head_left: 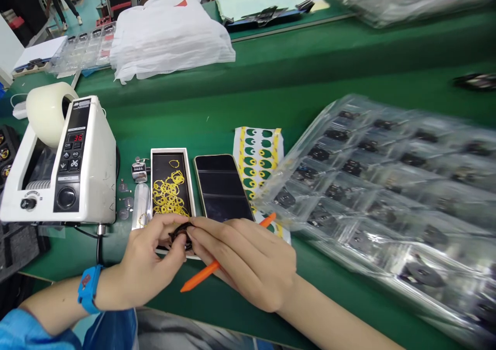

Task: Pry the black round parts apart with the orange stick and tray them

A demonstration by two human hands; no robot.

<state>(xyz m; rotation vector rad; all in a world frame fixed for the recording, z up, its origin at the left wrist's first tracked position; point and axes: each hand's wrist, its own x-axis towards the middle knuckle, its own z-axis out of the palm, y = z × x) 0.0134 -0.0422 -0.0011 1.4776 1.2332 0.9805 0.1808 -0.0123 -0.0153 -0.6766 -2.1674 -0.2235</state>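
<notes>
A: Fingers [175, 257] first: what are they holding?

B: The thumb and index finger of the left hand [143, 262] close in a narrow pinch on a small black part [181, 230]. The fingertips of the right hand [251, 264] meet it from its right side. That hand also holds an orange stick [207, 275].

A: Where is the part?

B: Raised over the near end of a white-rimmed box [168, 150], toward the near edge of the desk [217, 112].

A: Which hand is nearer, and how does the part lie?

B: Neither is nearer; both touch it. It sits between the left thumb and index finger. Fingers cover much of it, so I cannot tell its long axis. The stick slants, its pointed end toward the desk's near edge, the other toward the right.

A: And around them?

B: Yellow rings [170, 195] lie in the box. Right of it come a phone [222, 184], a sticker sheet [256, 148], then a clear tray [315, 133] of dark pieces [320, 153], spreading toward the desk's near right corner. A white dispenser [93, 174] stands at the desk's left side.
</notes>
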